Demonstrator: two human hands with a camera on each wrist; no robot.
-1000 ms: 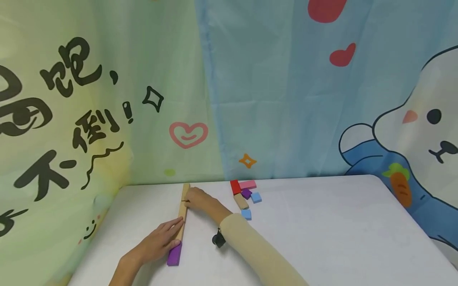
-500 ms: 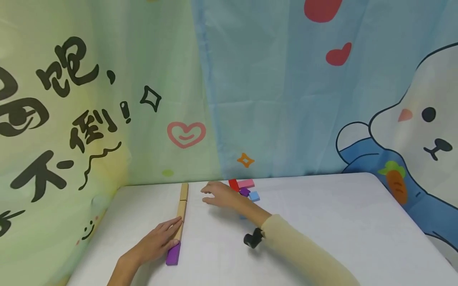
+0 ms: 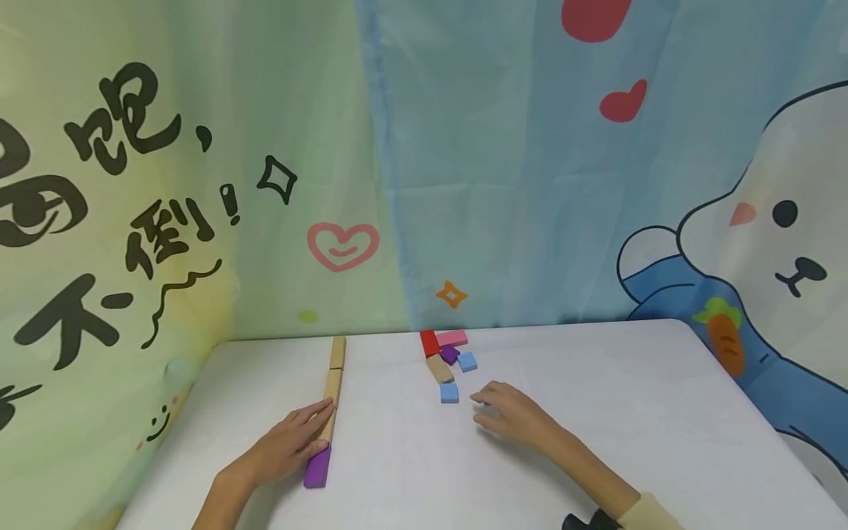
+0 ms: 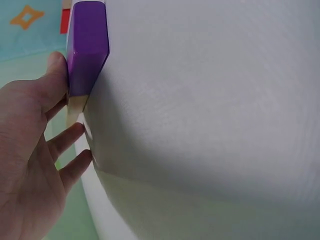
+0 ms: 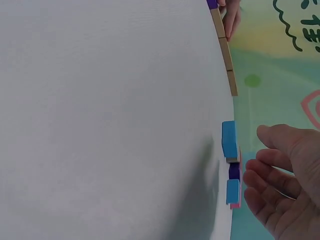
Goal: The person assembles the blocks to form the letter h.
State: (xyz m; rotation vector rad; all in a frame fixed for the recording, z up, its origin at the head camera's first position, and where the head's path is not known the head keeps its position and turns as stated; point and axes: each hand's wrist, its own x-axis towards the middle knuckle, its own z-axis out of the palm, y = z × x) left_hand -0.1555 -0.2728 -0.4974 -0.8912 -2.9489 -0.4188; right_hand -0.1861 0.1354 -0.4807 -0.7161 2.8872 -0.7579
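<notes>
Since half a second ago, note right hand [image 3: 513, 414] shifted farther right of the block row [image 3: 334, 383], roughly level with its middle, just beside the near blue block [image 3: 449, 394]. See right fingers loosely bent, just clear of that block. Find left hand [image 3: 283, 445] along the row's left side with fingers extended and slightly parted, fingertips on the near tan block [image 3: 327, 429], thumb by its seam with the purple end block [image 3: 316, 471]. Right of the row's far half, see other loose blocks [image 3: 440, 369] clustered.
</notes>
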